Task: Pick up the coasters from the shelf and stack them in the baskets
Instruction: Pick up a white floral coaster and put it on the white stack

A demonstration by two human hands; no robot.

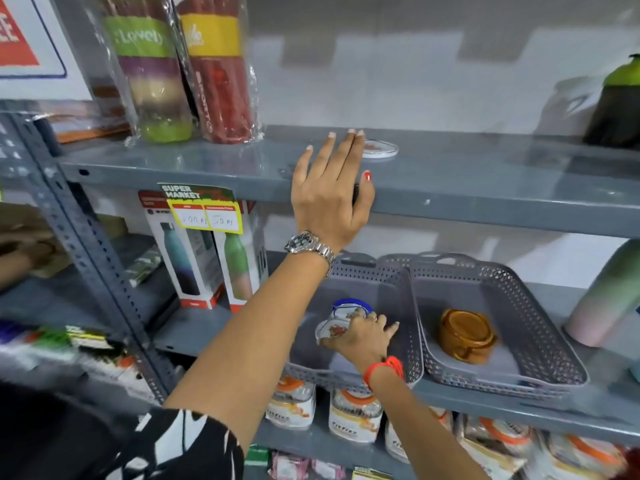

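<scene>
A round white coaster (381, 148) with a reddish print lies flat on the upper grey shelf (485, 174). My left hand (330, 188) reaches up over the shelf's front edge, fingers spread, fingertips just left of that coaster and holding nothing. On the shelf below stand two grey perforated baskets. My right hand (363, 332) is inside the left basket (414, 341), gripping a white printed coaster (332, 330) beside a blue-rimmed one (351, 303). The right basket (540, 327) holds a stack of brown coasters (465, 334).
Wrapped bottles (180, 71) stand at the upper shelf's left, a dark green-topped bottle (618, 102) at its right. Boxed bottles (207, 258) sit left of the baskets, a pastel bottle (602, 296) to their right. Packaged goods (356, 415) fill the shelf underneath.
</scene>
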